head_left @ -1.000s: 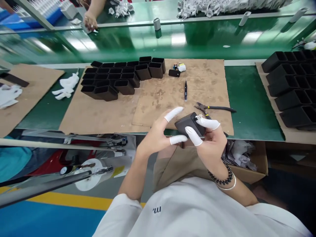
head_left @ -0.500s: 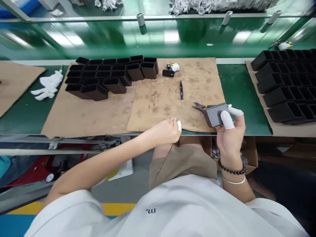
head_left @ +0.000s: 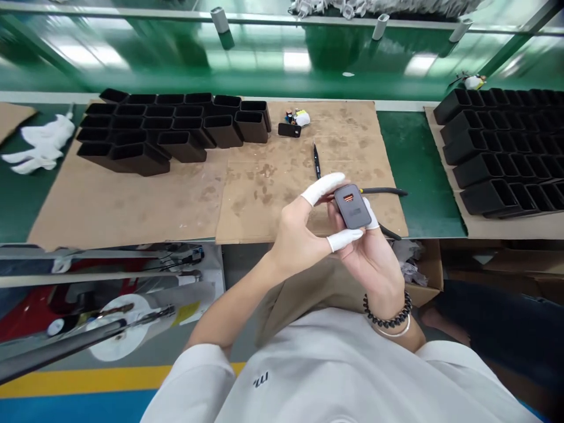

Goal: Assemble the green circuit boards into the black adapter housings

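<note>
A grey charger (head_left: pixel 353 214) is held over the front edge of the bench, its end face with an orange USB port turned up toward me. My right hand (head_left: pixel 374 261) cradles it from below and the right, a white finger cot against its side. From the left, my left hand (head_left: pixel 293 235) grips it too, with one cotted finger at the top edge and the thumb at the bottom. Behind the hands lie pliers (head_left: pixel 385 191), of which just the dark handles show. A black pen-like tool (head_left: pixel 316 160) rests on the cardboard (head_left: pixel 264 194), its lower end near my left fingers.
Rows of black open housings (head_left: pixel 145 155) stand at left, more housings (head_left: pixel 484 194) at right. A small black end plate (head_left: pixel 289 129) and a circuit assembly (head_left: pixel 301 117) lie at the back. White gloves (head_left: pixel 44 141) lie far left. An open box (head_left: pixel 432 264) sits below the bench.
My left hand has risen from the bench edge, unclenched and taken hold of the charger. My right hand has brought the charger left and turned its port face up.
</note>
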`<state>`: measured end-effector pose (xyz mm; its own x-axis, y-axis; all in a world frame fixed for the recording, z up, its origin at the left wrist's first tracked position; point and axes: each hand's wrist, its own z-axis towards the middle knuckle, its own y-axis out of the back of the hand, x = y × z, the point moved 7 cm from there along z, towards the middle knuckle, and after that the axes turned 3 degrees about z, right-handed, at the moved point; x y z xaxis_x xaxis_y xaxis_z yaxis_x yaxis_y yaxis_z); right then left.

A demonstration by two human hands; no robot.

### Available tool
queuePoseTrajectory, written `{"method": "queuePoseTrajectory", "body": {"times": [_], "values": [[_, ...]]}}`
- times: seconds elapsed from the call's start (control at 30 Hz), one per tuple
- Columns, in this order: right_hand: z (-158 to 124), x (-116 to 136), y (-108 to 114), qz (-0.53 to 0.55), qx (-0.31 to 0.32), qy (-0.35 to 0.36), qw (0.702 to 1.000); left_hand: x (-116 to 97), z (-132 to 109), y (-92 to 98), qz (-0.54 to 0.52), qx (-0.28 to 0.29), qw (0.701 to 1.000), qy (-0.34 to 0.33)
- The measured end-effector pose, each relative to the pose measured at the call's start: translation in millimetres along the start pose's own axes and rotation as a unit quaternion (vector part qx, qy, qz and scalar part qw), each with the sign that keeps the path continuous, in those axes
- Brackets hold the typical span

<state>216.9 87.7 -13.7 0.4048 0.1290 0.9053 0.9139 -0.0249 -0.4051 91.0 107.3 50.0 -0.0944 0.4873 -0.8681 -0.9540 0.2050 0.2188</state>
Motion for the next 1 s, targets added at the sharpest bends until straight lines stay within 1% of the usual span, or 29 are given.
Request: {"method": "queuePoseTrajectory", "body": {"times": [0.07, 0.13, 0.27, 0.4, 0.43, 0.5, 0.57, 0.63, 0.7, 0.77, 0.83, 0.9, 0.97, 1.0], "values": [[-6, 5, -9, 0.005, -0.011, 0.008, 1.000, 3, 1, 0.6, -0.032, -0.035, 0.999, 0.008], [-12, 10, -16, 0.010, -0.030, 0.022, 0.999, 5, 1, 2.7, -0.061, -0.048, 0.997, 0.015], [-23, 15, -22, -0.008, -0.063, 0.045, 0.997, 9, -1, 5.5, -0.083, -0.026, 0.996, 0.029], [-31, 13, -18, -0.043, -0.089, 0.080, 0.992, 12, -1, 7.4, -0.075, -0.006, 0.996, 0.039], [-32, 13, -16, -0.058, -0.099, 0.094, 0.989, 12, -1, 7.4, -0.077, -0.002, 0.996, 0.042], [-36, 18, -12, -0.089, -0.134, 0.144, 0.976, 11, 0, 6.4, -0.089, 0.010, 0.995, 0.050], [-40, 27, -8, -0.116, -0.171, 0.210, 0.956, 9, 0, 5.3, -0.111, 0.018, 0.992, 0.061], [-41, 38, -5, -0.141, -0.188, 0.264, 0.936, 10, -1, 5.1, -0.139, 0.019, 0.987, 0.074], [-35, 45, -3, -0.159, -0.179, 0.271, 0.933, 14, -3, 6.2, -0.166, 0.019, 0.982, 0.090], [-24, 48, 1, -0.154, -0.150, 0.240, 0.947, 23, -6, 7.9, -0.194, 0.023, 0.974, 0.114], [-12, 49, 3, -0.136, -0.096, 0.200, 0.965, 35, -11, 9.7, -0.224, 0.029, 0.962, 0.155], [-4, 49, 1, -0.125, -0.023, 0.159, 0.979, 47, -17, 11.3, -0.261, 0.032, 0.944, 0.199], [-2, 52, 0, -0.146, 0.024, 0.140, 0.979, 57, -23, 11.3, -0.303, 0.035, 0.923, 0.236], [-3, 56, 1, -0.178, 0.033, 0.151, 0.972, 61, -27, 10.4, -0.329, 0.038, 0.908, 0.255]]}}
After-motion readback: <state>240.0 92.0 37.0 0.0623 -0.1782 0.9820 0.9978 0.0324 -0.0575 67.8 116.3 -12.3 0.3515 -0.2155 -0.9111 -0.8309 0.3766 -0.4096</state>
